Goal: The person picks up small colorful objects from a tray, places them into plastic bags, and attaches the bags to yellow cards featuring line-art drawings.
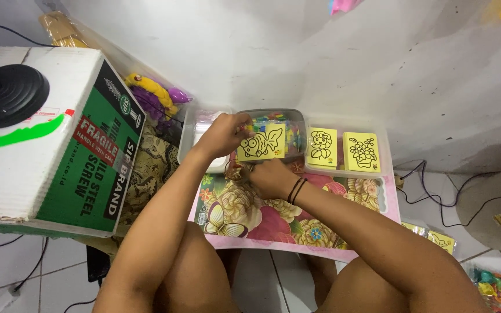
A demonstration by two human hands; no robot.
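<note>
I have just one camera, and it sits on my head. It looks almost straight down over my knees and arms at the flowery table (273, 223). It is close, so my arms fill the bottom. The wall (297, 52) is at the top, the floor at the edges.

Yellow fish-outline card (262, 143) before clear plastic tub of small colourful pieces (285, 119), two yellow flower-outline cards (343, 149) to its right, large cardboard box (59, 145) far left, floral tray (273, 214) in front.
</note>
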